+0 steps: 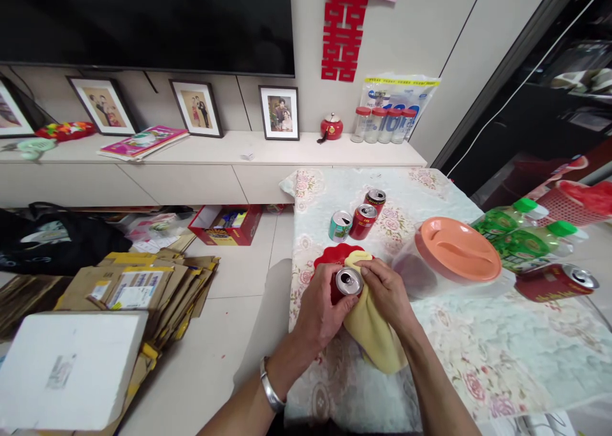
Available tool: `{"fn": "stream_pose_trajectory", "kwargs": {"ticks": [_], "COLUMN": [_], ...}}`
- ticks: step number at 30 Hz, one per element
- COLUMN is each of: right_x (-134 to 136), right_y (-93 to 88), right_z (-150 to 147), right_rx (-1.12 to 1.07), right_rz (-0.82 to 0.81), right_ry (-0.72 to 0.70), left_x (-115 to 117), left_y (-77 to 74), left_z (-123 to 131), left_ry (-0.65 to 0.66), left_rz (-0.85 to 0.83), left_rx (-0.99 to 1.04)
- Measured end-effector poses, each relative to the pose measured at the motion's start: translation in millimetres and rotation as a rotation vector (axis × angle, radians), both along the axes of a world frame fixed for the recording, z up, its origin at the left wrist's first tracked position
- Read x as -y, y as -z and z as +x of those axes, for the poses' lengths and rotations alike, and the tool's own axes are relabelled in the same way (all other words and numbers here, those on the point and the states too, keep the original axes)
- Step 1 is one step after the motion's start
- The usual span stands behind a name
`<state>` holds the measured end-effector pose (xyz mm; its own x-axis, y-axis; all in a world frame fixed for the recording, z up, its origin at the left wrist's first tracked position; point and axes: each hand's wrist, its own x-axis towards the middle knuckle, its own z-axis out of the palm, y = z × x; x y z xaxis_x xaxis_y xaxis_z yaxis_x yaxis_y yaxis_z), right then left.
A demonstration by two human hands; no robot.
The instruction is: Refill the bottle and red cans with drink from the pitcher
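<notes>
My left hand (321, 305) is wrapped round a dark red drink can (348, 282), its opened top facing up toward me. My right hand (387, 290) grips a yellow cloth (375, 334) against the can's right side, and the cloth hangs down over the tablecloth. Partly hidden behind my hands lies a red scalloped plate (335, 255). Just beyond it stand a teal can (340, 226), a red can (364, 222) and another dark-topped red can (375, 200), all upright with opened tops.
Right of my hands is a clear container with an orange lid (459, 248). Past it lie green-capped bottles (521, 245) and a large red can (554, 282) on its side. A flowered tablecloth (459, 340) covers the table. Flattened cardboard (162, 289) and a white foam box (71, 366) are at left.
</notes>
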<state>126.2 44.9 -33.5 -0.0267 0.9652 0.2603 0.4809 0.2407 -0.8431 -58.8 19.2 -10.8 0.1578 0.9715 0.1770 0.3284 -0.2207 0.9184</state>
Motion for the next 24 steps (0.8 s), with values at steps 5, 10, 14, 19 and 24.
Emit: {"fn": "stream_pose_trajectory", "kwargs": {"ticks": [5, 10, 14, 19, 24], "right_x": [-3.2, 6.5, 17.1, 26.3, 31.7], "right_y": [15.4, 21.6, 22.9, 18.3, 1.8], "right_z": [2.0, 1.5, 0.3, -4.2, -3.0], "right_rx": [0.050, 0.095, 0.113, 0.076, 0.027], "right_rz": [-0.059, -0.081, -0.067, -0.018, 0.032], "right_ry": [-0.028, -0.049, -0.013, 0.051, 0.093], "left_x": [-0.6, -2.7, -4.5, -4.8, -3.3], "left_y": [-2.5, -2.3, -3.6, -1.4, 0.9], "left_z": [-1.2, -5.3, -8.0, -10.1, -9.1], "left_ry": [0.027, 0.089, 0.126, 0.133, 0.129], "left_rz": [-0.010, 0.005, 0.019, 0.119, 0.128], "left_rx": [0.003, 0.034, 0.062, 0.040, 0.005]}}
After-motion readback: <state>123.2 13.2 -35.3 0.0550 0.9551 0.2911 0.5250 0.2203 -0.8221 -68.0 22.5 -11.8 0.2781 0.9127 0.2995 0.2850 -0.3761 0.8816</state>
